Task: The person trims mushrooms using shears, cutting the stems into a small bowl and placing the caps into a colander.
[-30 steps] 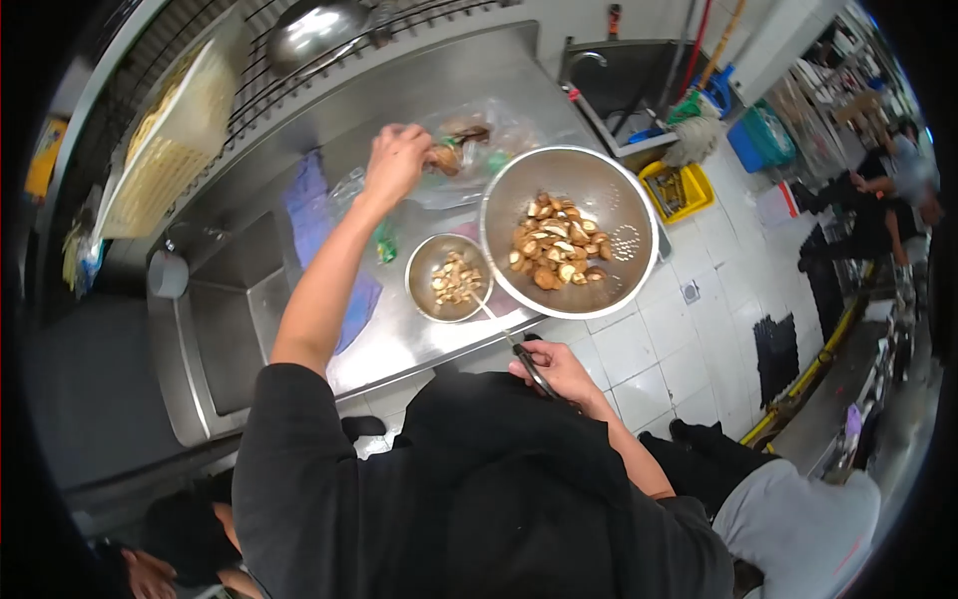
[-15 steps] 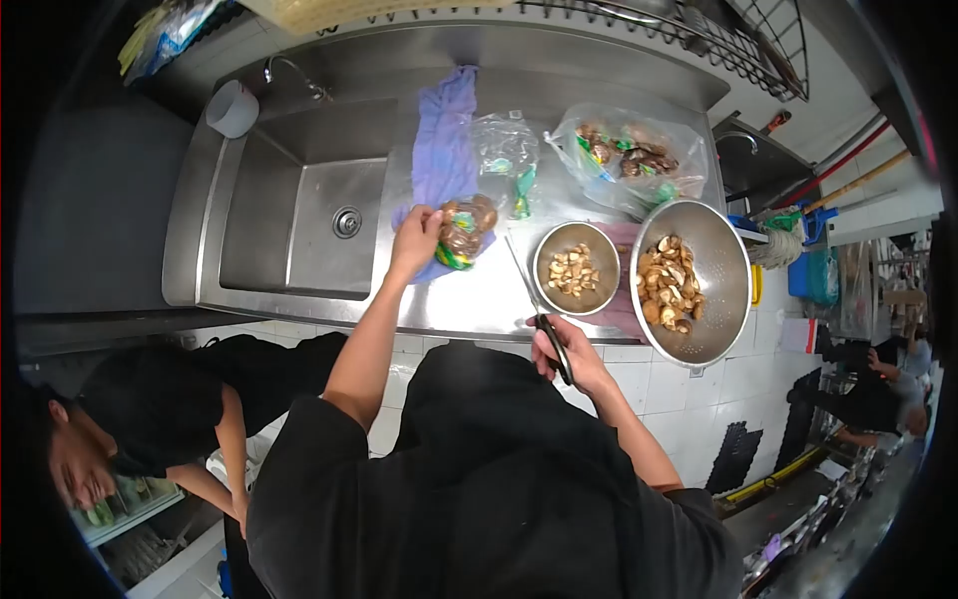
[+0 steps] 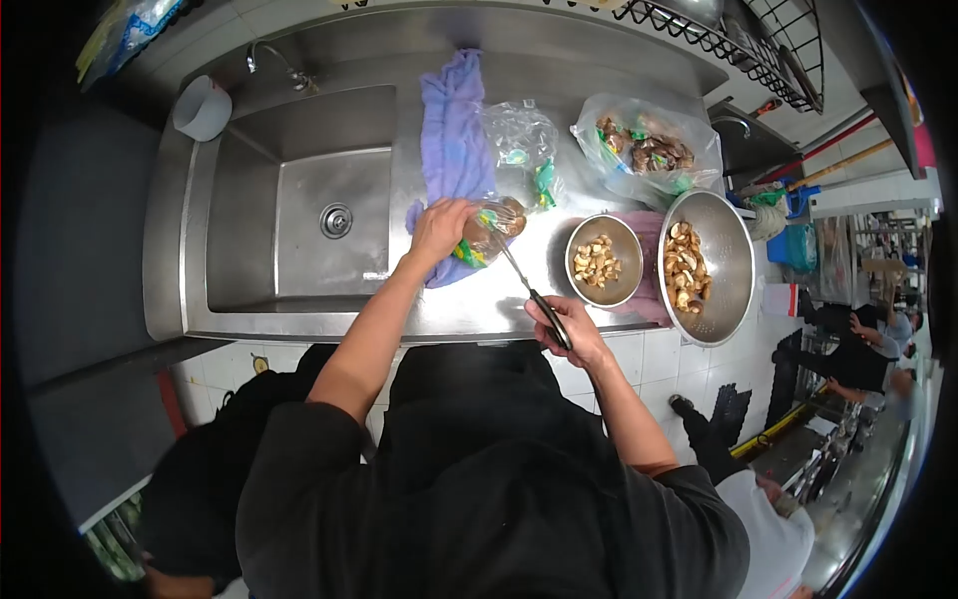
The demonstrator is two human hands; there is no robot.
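Note:
My left hand is closed on the left side of a clear plastic pack of brown mushrooms, which lies on the steel counter partly over a purple cloth. In my right hand is a knife with a black handle. Its blade points up and left, and the tip is at the pack; whether it has pierced the plastic I cannot tell. Just behind the pack lies a crumpled clear plastic wrapper. To the right stands a small steel bowl of cut mushroom pieces.
A perforated steel colander of mushrooms sits at the right edge, beside a pink cloth. Behind is a plastic bag with more packs. On the left are the sink and tap. People stand near both my sides.
The knife has moved up and left, bringing its tip to the mushroom pack. My left hand has shifted further over the pack. The view has moved slightly, and another person appears at lower right.

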